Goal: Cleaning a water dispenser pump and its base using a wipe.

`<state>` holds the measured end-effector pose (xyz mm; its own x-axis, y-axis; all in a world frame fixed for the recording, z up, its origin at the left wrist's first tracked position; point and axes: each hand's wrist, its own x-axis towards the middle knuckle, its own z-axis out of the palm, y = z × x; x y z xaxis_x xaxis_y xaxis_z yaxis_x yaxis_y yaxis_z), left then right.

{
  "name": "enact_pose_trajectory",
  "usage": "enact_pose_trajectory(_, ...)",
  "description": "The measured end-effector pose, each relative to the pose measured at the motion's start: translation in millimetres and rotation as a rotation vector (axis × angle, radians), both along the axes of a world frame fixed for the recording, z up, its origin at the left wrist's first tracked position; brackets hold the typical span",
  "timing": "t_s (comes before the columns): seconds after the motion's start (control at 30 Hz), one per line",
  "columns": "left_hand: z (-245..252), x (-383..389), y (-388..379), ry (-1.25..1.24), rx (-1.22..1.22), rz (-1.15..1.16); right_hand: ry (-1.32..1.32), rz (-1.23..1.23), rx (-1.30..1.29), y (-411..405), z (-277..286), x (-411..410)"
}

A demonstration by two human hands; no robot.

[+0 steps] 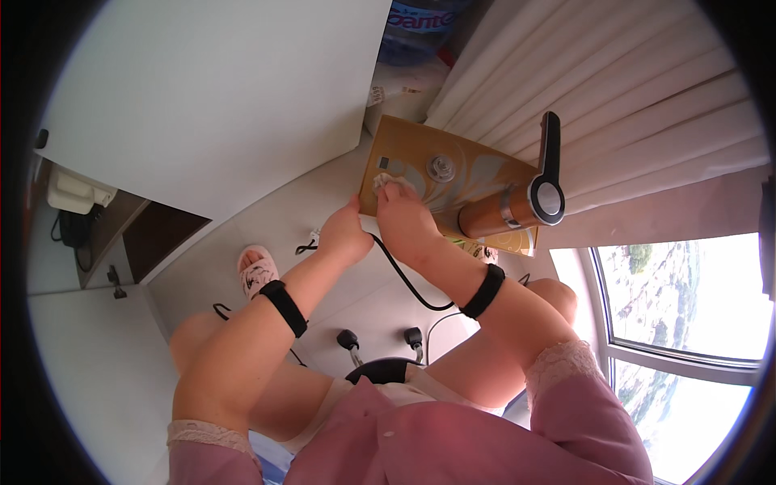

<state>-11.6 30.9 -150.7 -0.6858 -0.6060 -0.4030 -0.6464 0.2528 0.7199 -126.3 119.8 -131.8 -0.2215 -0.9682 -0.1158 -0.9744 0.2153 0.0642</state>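
A gold-coloured panel (473, 163) with a silvery leaf pattern, a small dark square and a clear round knob (441, 168) is tilted before me. On its right part stands a copper-coloured cylinder (494, 212) with a black and silver lever-like top. My left hand (347, 233) holds the panel's lower left edge, thumb up, its other fingers mostly hidden. A crumpled whitish cloth or tissue (388, 180) lies under the fingertips of my right hand (403, 212), pressed to the panel near the dark square. A black cable (403, 279) hangs below, between my forearms.
A large white cabinet panel (212, 91) fills the upper left, with shelves and a white device (76, 191) beside it. Pale curtains (582, 79) and a window (685, 297) are at the right. A big plastic bottle (415, 33) stands behind. Black chair castors (347, 339) show below.
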Motion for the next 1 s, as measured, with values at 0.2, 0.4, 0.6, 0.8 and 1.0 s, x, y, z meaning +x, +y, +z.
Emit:
enact_pose_trajectory(0.2, 6, -7, 3, -0.021, 0.006, -0.017, -0.147, -0.066, -0.243, -3, -14, -43)
enact_pose_trajectory(0.4, -10, 1, 1, 0.028, -0.005, 0.002, -0.186, -0.135, -0.074, -9, -4, -40)
enact_pose_trajectory(0.6, 4, 0, 0, -0.057, 0.008, -0.011, -0.151, 0.052, 0.034, -1, 9, -22)
enact_pose_trajectory(0.8, 1, -2, -3, -0.101, 0.043, -0.054, -0.294, -0.214, -0.218, -44, -11, -55)
enact_pose_trajectory(1.0, 11, -7, -2, -0.118, 0.058, -0.090, -0.083, -0.200, -0.383, -74, -36, -81)
